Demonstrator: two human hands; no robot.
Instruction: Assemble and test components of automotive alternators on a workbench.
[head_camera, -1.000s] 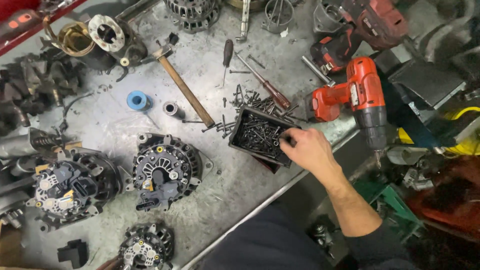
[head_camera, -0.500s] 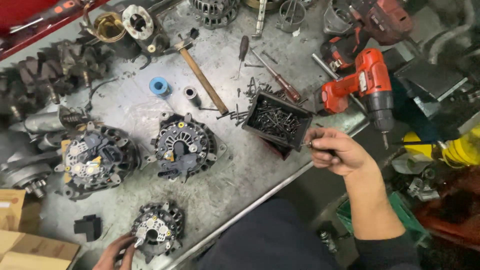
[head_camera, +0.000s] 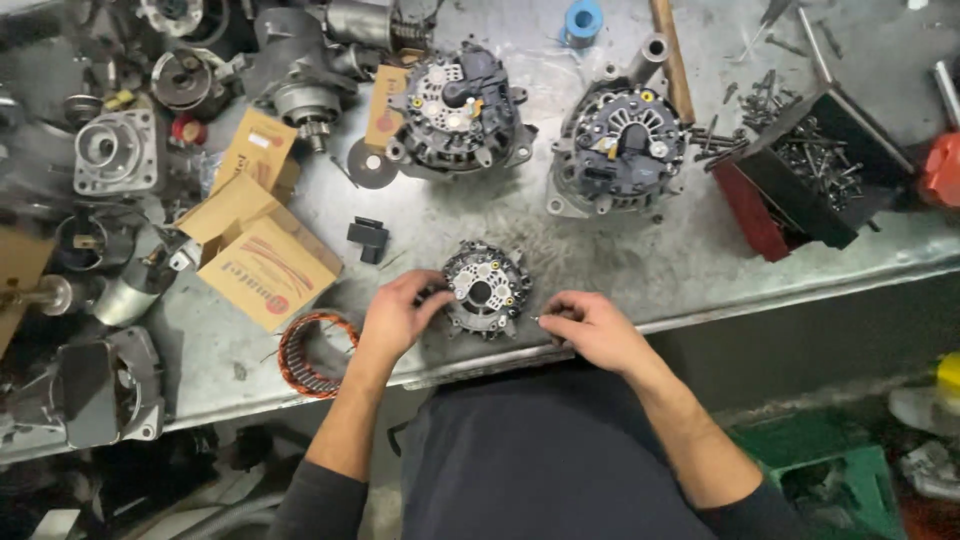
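A small round alternator end piece (head_camera: 487, 289) with silver and black parts lies near the front edge of the metal workbench (head_camera: 640, 260). My left hand (head_camera: 398, 315) grips its left side with fingers and thumb. My right hand (head_camera: 588, 325) is just to its right, fingertips pinched on a small screw pointing toward the piece. Two larger alternators sit further back, one (head_camera: 458, 110) at centre and one (head_camera: 618, 148) to its right.
A black tray of screws (head_camera: 812, 170) stands at the right, loose screws beside it. Cardboard boxes (head_camera: 262, 255), a copper stator ring (head_camera: 315, 352), a small black block (head_camera: 367, 240) and several motor housings crowd the left. A blue tape roll (head_camera: 583, 18) lies at the back.
My right hand has left the screw tray and come to the small alternator piece with a screw. My left hand has taken hold of that piece. The view has swung left.
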